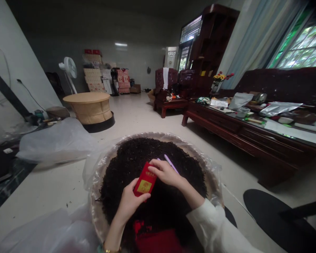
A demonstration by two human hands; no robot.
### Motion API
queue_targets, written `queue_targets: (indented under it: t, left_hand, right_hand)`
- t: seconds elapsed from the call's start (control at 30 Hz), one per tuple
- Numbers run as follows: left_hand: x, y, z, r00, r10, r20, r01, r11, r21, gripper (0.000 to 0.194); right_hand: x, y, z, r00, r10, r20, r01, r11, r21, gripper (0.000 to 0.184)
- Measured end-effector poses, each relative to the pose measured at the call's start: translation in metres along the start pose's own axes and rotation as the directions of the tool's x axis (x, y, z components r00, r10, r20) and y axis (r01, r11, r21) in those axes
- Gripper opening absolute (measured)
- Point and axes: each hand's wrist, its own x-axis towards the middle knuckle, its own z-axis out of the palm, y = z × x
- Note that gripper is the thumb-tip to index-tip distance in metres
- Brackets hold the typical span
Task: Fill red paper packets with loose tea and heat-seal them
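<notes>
Red packet (144,182) tilted above dark leaves (134,153) in plastic-lined basket (94,214). Left hand (131,198) curled round lower end; right hand (166,172) pinching top. Lavender stick (171,163) beside right fingers; red item (159,241) nearer; plastic sheet (56,140) left; long table (226,130) right.

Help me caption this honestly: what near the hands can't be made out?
All in the head view:
Red packet: lettering too small and blurred to read; its back is turned away.
Lilac tool: partly covered by the right hand, so its full shape is hidden.
Red item at the bottom: cut off by the picture's lower edge.
Dark heap: pieces too fine to identify; anything beneath is hidden by its surface.
</notes>
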Motion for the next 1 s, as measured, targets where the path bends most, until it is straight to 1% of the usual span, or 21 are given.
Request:
queue_targets:
  t: [0.1,0.2,0.27,0.33,0.4,0.5,0.57,0.63,0.7,0.73,0.77,0.83,0.87,0.93,1.0]
  left_hand:
    - [-0.004,0.003,0.004,1.000,-0.007,-0.021,0.006,0.999,-0.037,0.045]
    - [-0.007,0.005,0.007,0.999,-0.033,-0.013,0.032,0.997,-0.074,0.041]
    - [-0.008,0.005,0.009,0.999,-0.054,0.001,0.053,0.994,-0.097,0.038]
    - [-0.008,0.006,0.010,0.998,-0.069,0.006,0.069,0.991,-0.115,0.037]
    - [-0.009,0.006,0.012,0.997,-0.079,0.005,0.079,0.989,-0.127,0.038]
    - [-0.010,0.006,0.014,0.995,-0.095,0.005,0.095,0.987,-0.126,0.041]
    - [-0.012,0.006,0.013,0.994,-0.106,0.040,0.111,0.983,-0.144,0.044]
    - [-0.012,0.007,0.012,0.982,-0.137,0.127,0.164,0.958,-0.236,0.046]
    - [-0.012,0.009,0.011,0.958,-0.182,0.220,0.253,0.899,-0.357,0.048]
    - [-0.012,0.009,0.010,0.949,-0.206,0.238,0.289,0.869,-0.401,0.050]
    - [-0.011,0.010,0.010,0.946,-0.228,0.232,0.309,0.849,-0.428,0.053]
    - [-0.010,0.011,0.012,0.952,-0.252,0.173,0.304,0.842,-0.447,0.055]
    - [-0.010,0.011,0.013,0.956,-0.258,0.137,0.292,0.844,-0.450,0.055]
    - [-0.010,0.010,0.016,0.961,-0.267,0.076,0.272,0.843,-0.464,0.055]
    - [-0.012,0.009,0.019,0.962,-0.271,0.033,0.252,0.835,-0.489,0.055]
  right_hand:
    - [0.001,0.004,-0.001,0.998,0.046,0.036,-0.049,0.995,0.081,0.021]
    - [0.001,0.003,-0.001,0.998,0.043,0.043,-0.049,0.989,0.138,0.023]
    - [0.001,0.001,-0.002,1.000,0.020,-0.015,-0.019,0.997,0.069,0.021]
    - [0.001,-0.001,-0.002,0.998,-0.005,-0.062,0.000,0.997,-0.082,0.018]
    - [0.001,-0.002,-0.002,0.999,-0.007,-0.049,-0.003,0.980,-0.201,0.020]
    - [0.002,0.000,-0.002,1.000,-0.001,0.010,0.004,0.970,-0.241,0.029]
    - [0.003,0.003,-0.001,0.999,-0.021,0.043,0.030,0.973,-0.230,0.030]
    - [0.003,0.004,0.000,0.995,-0.038,0.093,0.057,0.976,-0.211,0.031]
    - [0.001,0.004,0.001,0.988,-0.042,0.146,0.069,0.981,-0.183,0.032]
    - [0.001,0.004,0.003,0.986,-0.034,0.164,0.061,0.985,-0.162,0.031]
    - [0.000,0.003,0.004,0.986,-0.019,0.168,0.041,0.990,-0.131,0.028]
    - [-0.003,0.004,0.009,0.990,0.023,0.140,-0.016,0.999,-0.050,0.019]
    - [-0.004,0.005,0.012,0.993,0.042,0.108,-0.042,0.999,-0.007,0.013]
    - [-0.006,0.010,0.019,0.999,0.052,0.001,-0.052,0.997,0.057,0.006]
    - [-0.007,0.017,0.025,0.990,0.027,-0.137,-0.020,0.998,0.055,0.017]
